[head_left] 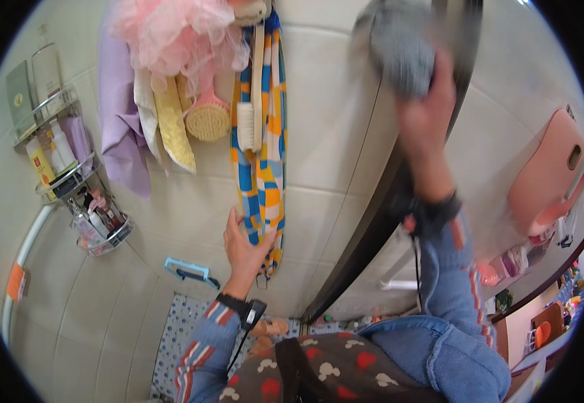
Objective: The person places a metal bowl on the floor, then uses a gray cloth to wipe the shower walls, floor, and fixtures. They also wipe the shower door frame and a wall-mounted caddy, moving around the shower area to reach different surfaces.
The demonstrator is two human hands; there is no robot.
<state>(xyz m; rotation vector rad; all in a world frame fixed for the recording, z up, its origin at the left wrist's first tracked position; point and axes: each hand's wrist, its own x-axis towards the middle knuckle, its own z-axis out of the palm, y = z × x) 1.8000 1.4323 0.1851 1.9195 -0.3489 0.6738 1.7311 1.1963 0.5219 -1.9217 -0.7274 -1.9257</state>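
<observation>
My right hand (429, 101) is raised high and blurred by motion, closed round a bunched grey cloth (402, 57). The cloth is up against or just in front of the tiled wall, beside a dark upright frame (366, 238). Lower down, my left hand (243, 255) has its fingers apart and nothing in it. It is at the lower part of a hanging cloth with blue, orange and white checks (273, 195); whether it touches this cloth I cannot tell. A long-handled brush (246, 124) hangs over the checked cloth.
Left of the brush hang a pink bath puff (174, 33), a round pink brush (208, 121), and purple (120, 121) and yellow cloths (171, 124). A corner rack (107, 245) holds several bottles. A pink plastic basin-like item (544, 174) hangs at the right.
</observation>
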